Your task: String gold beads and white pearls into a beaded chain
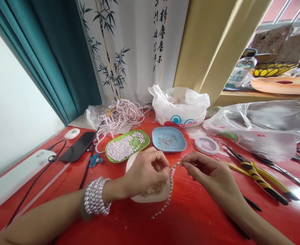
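Note:
A short beaded chain (pixel 169 195) hangs between my two hands, its loose end resting near the red table (pixel 190 217). My left hand (pixel 151 170) is closed in a pinch on the chain, with a ring on one finger and pearl strands round the wrist. To its right, my right hand (pixel 203 168) pinches the chain's upper end, where a tiny metal piece shows at the fingertips. Under my left hand lies a white dish (pixel 137 198) with small gold beads (pixel 153 189), partly hidden by that hand.
Behind my hands are a green tray (pixel 147 140) of pearl beads and a blue tray (pixel 168 130) of metal pins. Pliers (pixel 257 175) lie right, a phone (pixel 78 147) left. Pink bead strands (pixel 121 117) and a white bag (pixel 179 105) stand at the back.

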Demonstrator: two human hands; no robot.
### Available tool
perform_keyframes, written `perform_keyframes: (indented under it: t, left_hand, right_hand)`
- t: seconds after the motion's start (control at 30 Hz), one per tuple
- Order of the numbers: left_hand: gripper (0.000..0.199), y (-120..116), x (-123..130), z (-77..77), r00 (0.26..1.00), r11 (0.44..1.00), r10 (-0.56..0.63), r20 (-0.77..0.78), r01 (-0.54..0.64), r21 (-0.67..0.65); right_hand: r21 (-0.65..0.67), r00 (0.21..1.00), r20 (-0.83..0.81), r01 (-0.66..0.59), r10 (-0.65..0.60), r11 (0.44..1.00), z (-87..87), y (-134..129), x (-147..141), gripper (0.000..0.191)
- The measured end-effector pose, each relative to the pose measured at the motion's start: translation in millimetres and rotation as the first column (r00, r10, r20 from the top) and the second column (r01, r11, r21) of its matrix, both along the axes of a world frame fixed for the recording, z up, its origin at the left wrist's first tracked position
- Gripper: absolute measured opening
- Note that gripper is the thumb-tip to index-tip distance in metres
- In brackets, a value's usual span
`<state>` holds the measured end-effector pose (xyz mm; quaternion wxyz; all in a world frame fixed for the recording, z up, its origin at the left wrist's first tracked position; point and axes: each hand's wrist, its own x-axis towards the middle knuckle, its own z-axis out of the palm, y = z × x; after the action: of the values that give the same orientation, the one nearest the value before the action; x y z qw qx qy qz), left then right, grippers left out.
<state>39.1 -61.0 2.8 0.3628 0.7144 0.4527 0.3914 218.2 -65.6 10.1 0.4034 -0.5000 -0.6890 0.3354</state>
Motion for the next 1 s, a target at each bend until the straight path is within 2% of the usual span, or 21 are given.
perform_keyframes:
  t: [0.1, 0.2, 0.27, 0.4, 0.53, 0.6, 0.73, 0.83, 1.0]
  left_hand:
    - [0.001, 0.3, -0.9, 0.1, 1.0, 1.0, -0.015, -0.012, 0.015, 0.027]
    - [0.003, 3.6, -2.3, -1.5, 0.998, 0.997, -0.036, -0.041, 0.039, 0.065]
    - [0.003, 6.4, -3.1, -2.6, 0.996, 0.997, -0.05, -0.076, 0.054, 0.05]
    - [0.006, 9.1, -4.4, -1.7, 0.988, 0.997, -0.079, -0.134, 0.077, -0.022]
    - [0.024, 5.5, -2.9, 2.7, 0.989, 0.993, -0.11, -0.103, 0.107, -0.043]
    - [0.023, 2.8, -1.0, 4.0, 0.989, 0.992, -0.124, -0.085, 0.122, -0.025]
    - [0.022, -1.3, 2.0, 1.8, 0.993, 0.993, -0.102, -0.062, 0.105, 0.046]
    - [0.015, -2.5, 2.1, -0.8, 0.994, 0.988, -0.097, -0.053, 0.103, 0.117]
    - [0.012, -2.7, 0.9, 0.5, 0.996, 0.991, -0.083, -0.026, 0.085, 0.1]
  right_hand:
    - [0.046, 0.999, 0.051, 0.003, -0.006, 0.999, 3.0, 2.4, 2.3, 0.009]
    - [0.085, 0.997, 0.03, 0.069, -0.072, 0.994, 7.3, 5.9, 6.5, 0.005]
    - [0.043, 0.994, -0.011, 0.107, -0.107, 0.993, 9.7, 7.2, 8.6, 0.005]
    - [-0.109, 0.992, -0.081, 0.088, -0.097, 0.99, 13.9, 4.8, 7.5, 0.008]
    - [-0.207, 0.987, -0.128, 0.066, -0.094, 0.976, 17.7, 1.5, 3.3, 0.01]
    - [-0.236, 0.986, -0.144, 0.049, -0.085, 0.971, 17.8, 1.2, 1.6, 0.01]
    - [-0.267, 0.981, -0.179, 0.03, -0.08, 0.963, 14.2, 0.2, -1.6, 0.01]
    - [-0.273, 0.977, -0.202, 0.009, -0.066, 0.962, 12.1, -2.4, -4.2, 0.012]
    - [-0.227, 0.983, -0.183, -0.044, 0.002, 0.973, 14.2, -4.6, -5.0, 0.011]
